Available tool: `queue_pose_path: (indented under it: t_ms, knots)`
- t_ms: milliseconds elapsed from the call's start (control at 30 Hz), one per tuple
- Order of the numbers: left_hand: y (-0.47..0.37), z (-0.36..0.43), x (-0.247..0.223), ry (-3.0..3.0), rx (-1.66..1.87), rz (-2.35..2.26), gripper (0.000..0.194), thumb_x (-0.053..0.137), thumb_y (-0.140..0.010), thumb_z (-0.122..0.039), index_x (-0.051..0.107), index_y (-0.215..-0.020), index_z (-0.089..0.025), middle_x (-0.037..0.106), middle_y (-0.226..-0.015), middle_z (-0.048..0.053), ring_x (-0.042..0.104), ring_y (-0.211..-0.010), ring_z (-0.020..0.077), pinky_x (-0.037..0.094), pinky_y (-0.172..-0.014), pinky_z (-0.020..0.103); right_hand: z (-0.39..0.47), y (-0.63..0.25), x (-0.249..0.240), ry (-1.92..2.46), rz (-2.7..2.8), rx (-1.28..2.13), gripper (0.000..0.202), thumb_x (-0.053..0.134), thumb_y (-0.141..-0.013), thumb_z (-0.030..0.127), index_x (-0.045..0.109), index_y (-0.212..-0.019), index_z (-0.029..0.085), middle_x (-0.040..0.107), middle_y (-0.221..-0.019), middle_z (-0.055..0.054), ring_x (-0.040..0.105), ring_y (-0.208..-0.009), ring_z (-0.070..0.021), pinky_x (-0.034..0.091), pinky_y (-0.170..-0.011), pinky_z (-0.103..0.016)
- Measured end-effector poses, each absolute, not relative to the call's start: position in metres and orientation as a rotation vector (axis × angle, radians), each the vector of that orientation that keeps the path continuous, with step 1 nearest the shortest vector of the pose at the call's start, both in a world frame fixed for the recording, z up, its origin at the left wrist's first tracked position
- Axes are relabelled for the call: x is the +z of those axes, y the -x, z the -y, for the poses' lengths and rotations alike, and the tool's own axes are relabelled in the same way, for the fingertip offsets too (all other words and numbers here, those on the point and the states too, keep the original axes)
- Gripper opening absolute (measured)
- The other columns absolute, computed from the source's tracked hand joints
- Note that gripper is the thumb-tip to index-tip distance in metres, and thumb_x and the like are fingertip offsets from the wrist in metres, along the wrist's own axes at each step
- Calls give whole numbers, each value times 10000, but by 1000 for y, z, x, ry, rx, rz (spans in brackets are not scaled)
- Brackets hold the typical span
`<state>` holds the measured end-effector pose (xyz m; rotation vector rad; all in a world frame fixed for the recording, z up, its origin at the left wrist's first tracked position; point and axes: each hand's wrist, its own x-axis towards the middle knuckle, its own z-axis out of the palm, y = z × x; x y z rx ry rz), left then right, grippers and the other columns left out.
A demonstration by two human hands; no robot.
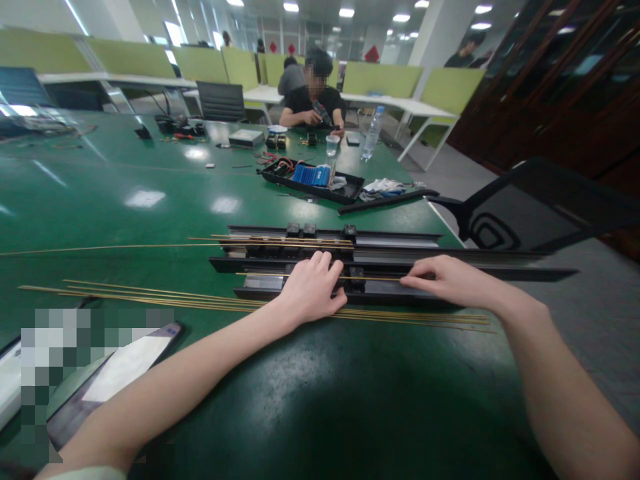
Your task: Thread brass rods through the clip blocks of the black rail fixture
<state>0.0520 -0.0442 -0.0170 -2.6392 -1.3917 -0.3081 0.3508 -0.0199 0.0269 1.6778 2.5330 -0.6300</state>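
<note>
Long black rails with dark blocks in them lie across the green table (350,400). Over the front rail (260,281), my left hand (314,287) rests on a block, its fingers bent down; what they hold, if anything, is hidden. My right hand (434,277) pinches the right end of a thin brass rod (383,279), which runs left along the front rail and passes under my left hand. More brass rods (280,241) lie on the rails behind. A loose bundle of rods (150,295) lies on the table before the front rail.
Beyond the rails are a black tray (345,195) with a blue part, a cloth bundle (385,189), a plastic cup (332,145) and a water bottle (373,133). A person (315,93) sits across the table. A mesh chair (540,207) stands at the right edge.
</note>
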Motion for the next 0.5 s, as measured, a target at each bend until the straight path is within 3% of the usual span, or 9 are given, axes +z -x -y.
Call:
queue_pose_path:
  t_ms: [500]
  knots:
    - [-52,44,-17,2643,-315,1380,285,472,-899,-391,583,-1052,-177,586,-1020,113,549,-995,276,504,-707,367,19,-355,28,-1661,-2566,-632,416,546,-894,565,796,-893,232,785,-902,-44,691,-776,-231,512,-737,-331]
